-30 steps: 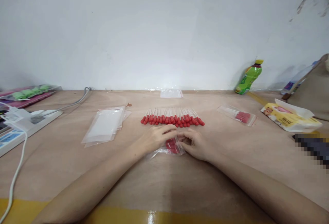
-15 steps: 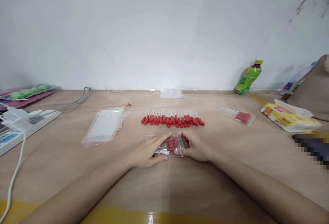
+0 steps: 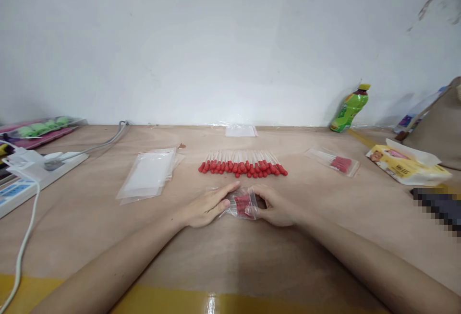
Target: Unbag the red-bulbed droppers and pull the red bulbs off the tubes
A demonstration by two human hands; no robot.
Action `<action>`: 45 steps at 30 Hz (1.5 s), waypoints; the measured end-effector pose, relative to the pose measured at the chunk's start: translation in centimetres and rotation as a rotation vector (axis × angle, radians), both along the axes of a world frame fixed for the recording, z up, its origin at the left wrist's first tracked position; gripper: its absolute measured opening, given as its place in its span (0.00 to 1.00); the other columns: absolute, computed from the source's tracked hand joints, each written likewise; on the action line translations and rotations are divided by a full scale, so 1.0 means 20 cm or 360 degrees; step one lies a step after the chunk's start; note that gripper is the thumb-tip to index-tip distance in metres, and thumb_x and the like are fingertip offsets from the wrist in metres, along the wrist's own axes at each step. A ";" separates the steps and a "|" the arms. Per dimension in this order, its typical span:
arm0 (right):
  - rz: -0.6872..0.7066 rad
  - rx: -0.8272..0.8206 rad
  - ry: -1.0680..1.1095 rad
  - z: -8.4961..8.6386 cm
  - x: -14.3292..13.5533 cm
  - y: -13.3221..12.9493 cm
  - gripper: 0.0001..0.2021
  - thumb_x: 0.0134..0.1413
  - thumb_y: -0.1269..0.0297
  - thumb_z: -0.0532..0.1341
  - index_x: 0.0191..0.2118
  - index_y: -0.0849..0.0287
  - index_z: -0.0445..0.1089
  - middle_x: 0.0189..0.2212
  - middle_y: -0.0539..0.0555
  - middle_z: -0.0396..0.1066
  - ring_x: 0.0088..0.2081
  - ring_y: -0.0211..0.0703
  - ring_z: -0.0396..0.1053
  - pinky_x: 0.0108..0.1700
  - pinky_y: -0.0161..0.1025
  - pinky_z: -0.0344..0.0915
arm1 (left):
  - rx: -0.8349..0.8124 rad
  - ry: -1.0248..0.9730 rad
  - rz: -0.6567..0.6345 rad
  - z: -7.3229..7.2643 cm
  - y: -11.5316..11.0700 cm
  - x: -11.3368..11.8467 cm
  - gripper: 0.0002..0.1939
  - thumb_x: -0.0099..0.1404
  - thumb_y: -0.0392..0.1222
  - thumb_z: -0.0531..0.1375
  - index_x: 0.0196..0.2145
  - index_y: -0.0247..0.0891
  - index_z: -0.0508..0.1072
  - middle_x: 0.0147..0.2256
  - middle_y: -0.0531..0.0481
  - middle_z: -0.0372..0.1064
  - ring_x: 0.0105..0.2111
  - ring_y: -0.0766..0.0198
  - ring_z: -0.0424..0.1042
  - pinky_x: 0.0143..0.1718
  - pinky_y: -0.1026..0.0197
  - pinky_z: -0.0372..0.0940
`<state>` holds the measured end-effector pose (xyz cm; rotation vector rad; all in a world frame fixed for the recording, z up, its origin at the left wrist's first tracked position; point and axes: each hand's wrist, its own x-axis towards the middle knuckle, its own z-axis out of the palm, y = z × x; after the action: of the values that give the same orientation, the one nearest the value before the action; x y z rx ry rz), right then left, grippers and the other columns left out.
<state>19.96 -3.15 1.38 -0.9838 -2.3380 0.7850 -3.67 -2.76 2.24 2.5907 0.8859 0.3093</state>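
Observation:
A clear plastic bag (image 3: 242, 205) with red-tipped sticks inside lies on the table between my hands. My left hand (image 3: 207, 207) rests on the bag's left part, fingers and thumb apart. At the bag's right edge, my right hand (image 3: 275, 206) pinches the plastic between thumb and fingers. Just beyond the hands, a row of loose red-tipped sticks (image 3: 243, 166) lies with the red ends toward me. Another bag with red-tipped sticks (image 3: 340, 163) is flat on the right. Flat clear bags (image 3: 147, 175) are stacked on the left.
A single flat bag (image 3: 241, 131) lies near the wall. Farther right are a green bottle (image 3: 351, 110), a yellow tissue pack (image 3: 406, 164), a dark pixelated object (image 3: 439, 208) and a beige bag (image 3: 437, 126). A white power strip (image 3: 43, 179) with cables is at the left.
My left thumb has moved up, and the left hand has shifted slightly up over the bag. The right hand still grips the bag's right edge.

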 end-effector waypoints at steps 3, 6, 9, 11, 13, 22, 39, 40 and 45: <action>0.0066 -0.0053 0.0018 0.02 0.01 -0.01 0.09 0.51 0.67 0.57 0.40 0.58 0.64 0.32 0.50 0.68 0.31 0.37 0.63 0.33 0.35 0.61 | -0.0025 0.0021 -0.0005 0.00 0.01 -0.01 0.25 0.69 0.45 0.43 0.61 0.41 0.41 0.58 0.44 0.53 0.55 0.58 0.58 0.53 0.52 0.56; 0.0097 -0.0027 0.0050 0.03 0.03 0.00 0.11 0.52 0.70 0.55 0.43 0.58 0.63 0.34 0.50 0.68 0.32 0.37 0.64 0.34 0.35 0.62 | 0.0047 0.0034 -0.0058 0.00 0.01 0.00 0.27 0.67 0.45 0.46 0.61 0.42 0.41 0.58 0.43 0.52 0.55 0.57 0.58 0.53 0.50 0.56; 0.0116 0.0061 0.0053 0.04 0.05 0.01 0.12 0.52 0.71 0.54 0.44 0.58 0.63 0.34 0.51 0.68 0.32 0.38 0.64 0.35 0.36 0.62 | 0.0124 0.0050 -0.0128 0.00 0.00 0.00 0.32 0.65 0.47 0.50 0.62 0.40 0.39 0.59 0.40 0.49 0.57 0.54 0.54 0.54 0.48 0.54; 0.0135 0.0100 0.0067 0.04 0.05 0.02 0.13 0.52 0.70 0.55 0.44 0.58 0.63 0.36 0.52 0.68 0.34 0.38 0.64 0.37 0.37 0.62 | 0.0149 0.0057 -0.0151 -0.01 0.00 0.01 0.34 0.64 0.48 0.51 0.62 0.39 0.38 0.59 0.39 0.48 0.58 0.53 0.52 0.54 0.47 0.53; 0.0122 0.0098 0.0080 0.03 0.05 0.02 0.13 0.51 0.70 0.56 0.44 0.58 0.63 0.36 0.52 0.68 0.35 0.39 0.65 0.37 0.37 0.62 | 0.0161 0.0049 -0.0154 -0.01 0.00 0.01 0.35 0.64 0.48 0.51 0.62 0.39 0.37 0.60 0.39 0.47 0.58 0.53 0.51 0.55 0.47 0.52; 0.0019 -0.0452 0.0363 0.00 0.11 0.06 0.12 0.51 0.65 0.58 0.43 0.57 0.61 0.29 0.49 0.67 0.29 0.36 0.65 0.31 0.36 0.64 | 0.0139 0.0069 -0.0140 -0.01 0.01 0.00 0.35 0.64 0.49 0.51 0.62 0.39 0.37 0.61 0.40 0.44 0.59 0.52 0.49 0.56 0.47 0.51; -0.0380 -0.1090 0.0675 0.10 0.30 0.09 0.18 0.36 0.59 0.68 0.34 0.60 0.66 0.29 0.51 0.72 0.32 0.38 0.70 0.34 0.36 0.65 | 0.0114 0.0116 -0.0116 -0.03 0.01 0.00 0.34 0.65 0.52 0.49 0.62 0.42 0.37 0.61 0.45 0.44 0.60 0.55 0.47 0.58 0.50 0.48; -0.0419 -0.1007 0.0659 0.14 0.34 0.10 0.17 0.37 0.58 0.68 0.34 0.60 0.67 0.30 0.52 0.72 0.33 0.39 0.70 0.35 0.36 0.65 | 0.0113 0.0115 -0.0119 -0.03 0.01 0.00 0.34 0.65 0.52 0.49 0.62 0.42 0.37 0.61 0.45 0.44 0.60 0.55 0.47 0.58 0.50 0.48; -0.0612 -0.0423 0.0759 0.30 0.52 0.13 0.16 0.40 0.57 0.66 0.35 0.59 0.68 0.32 0.54 0.73 0.34 0.42 0.71 0.36 0.39 0.67 | 0.0107 0.0111 -0.0112 -0.02 0.00 0.00 0.34 0.64 0.51 0.50 0.62 0.42 0.38 0.61 0.46 0.44 0.60 0.56 0.48 0.58 0.50 0.48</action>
<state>30.30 -0.59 7.34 -1.1585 -1.6074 1.0492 -3.65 -2.67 1.93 2.7025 0.8187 0.2346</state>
